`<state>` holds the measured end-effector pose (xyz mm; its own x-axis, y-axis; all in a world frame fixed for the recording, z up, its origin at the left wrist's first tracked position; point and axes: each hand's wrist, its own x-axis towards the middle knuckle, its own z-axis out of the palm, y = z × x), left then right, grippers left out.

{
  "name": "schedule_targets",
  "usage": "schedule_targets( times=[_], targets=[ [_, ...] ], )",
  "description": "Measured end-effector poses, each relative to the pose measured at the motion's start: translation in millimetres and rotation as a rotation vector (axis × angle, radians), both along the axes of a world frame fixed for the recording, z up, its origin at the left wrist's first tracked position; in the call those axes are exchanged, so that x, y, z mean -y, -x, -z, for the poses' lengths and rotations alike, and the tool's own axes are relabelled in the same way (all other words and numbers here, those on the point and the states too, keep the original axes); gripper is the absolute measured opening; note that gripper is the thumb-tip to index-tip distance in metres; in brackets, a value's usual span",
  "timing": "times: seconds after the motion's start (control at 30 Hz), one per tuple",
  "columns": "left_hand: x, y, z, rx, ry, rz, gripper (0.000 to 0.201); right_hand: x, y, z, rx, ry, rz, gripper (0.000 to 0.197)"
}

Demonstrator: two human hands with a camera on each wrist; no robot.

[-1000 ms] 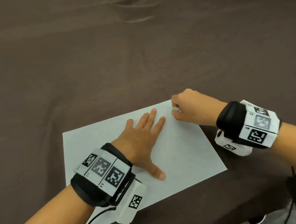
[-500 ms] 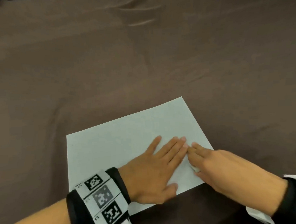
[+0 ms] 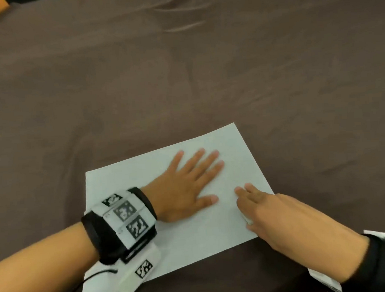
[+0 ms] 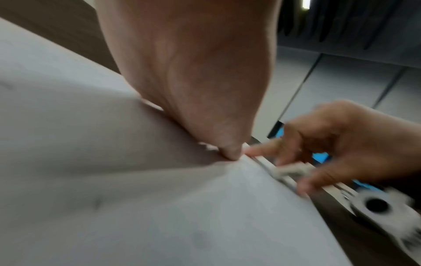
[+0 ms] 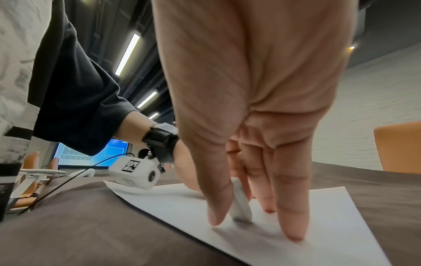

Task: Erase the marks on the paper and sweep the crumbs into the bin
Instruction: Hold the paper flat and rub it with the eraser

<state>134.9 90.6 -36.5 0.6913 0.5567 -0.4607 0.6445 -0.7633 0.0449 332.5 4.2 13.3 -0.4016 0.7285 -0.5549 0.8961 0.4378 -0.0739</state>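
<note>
Our left hand (image 3: 184, 186) lies flat, fingers wide, on the paper (image 3: 131, 182) mid-frame. Our right hand (image 3: 277, 215) pinches the eraser (image 5: 240, 201); we should rub gently.

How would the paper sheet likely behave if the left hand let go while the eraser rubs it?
The paper looks thin and floppy, so it would probably slide or buckle on the cloth. The left hand pressing flat suggests that.
</note>
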Motion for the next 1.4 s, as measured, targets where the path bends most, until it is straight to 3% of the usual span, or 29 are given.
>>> schedule_targets(
  times=[0.07,0.2,0.27,0.43,0.6,0.83,1.0,1.07,1.2,1.33,1.4],
  targets=[
    [-10,0,-1,-0.026,-0.051,-0.092,0.079,1,-2,0,-0.039,0.005,0.019,0.05],
    [8,-16,1,0.108,0.034,0.159,0.068,2,-3,-2,-0.055,-0.029,0.028,0.047],
    [11,-15,4,0.155,0.047,0.18,0.065,3,-4,-3,-0.067,-0.027,0.022,0.047],
    [-19,-11,-5,0.01,0.025,-0.125,0.073,5,-6,-3,-0.101,-0.047,0.018,0.052],
    [4,-28,6,0.13,0.041,0.18,0.069,5,-3,1,-0.093,-0.08,0.024,0.049],
    [-28,4,4,0.03,-0.003,-0.257,0.088,6,-9,3,-0.121,-0.052,-0.024,0.049],
    [7,-16,4,0.148,0.026,0.13,0.066,4,-8,9,-0.123,-0.058,-0.017,0.051],
    [7,-11,5,0.135,0.006,0.088,0.067,4,-9,15,-0.136,-0.06,-0.004,0.056],
    [-1,8,0,0.019,-0.051,-0.166,0.083,3,-14,25,-0.181,-0.071,0.024,0.06],
    [37,7,-6,0.143,-0.026,0.192,0.07,0,-13,23,-0.182,-0.061,0.028,0.057],
    [48,18,-2,0.118,0.002,0.27,0.068,0,-12,19,-0.176,-0.041,0.021,0.058]
  ],
)
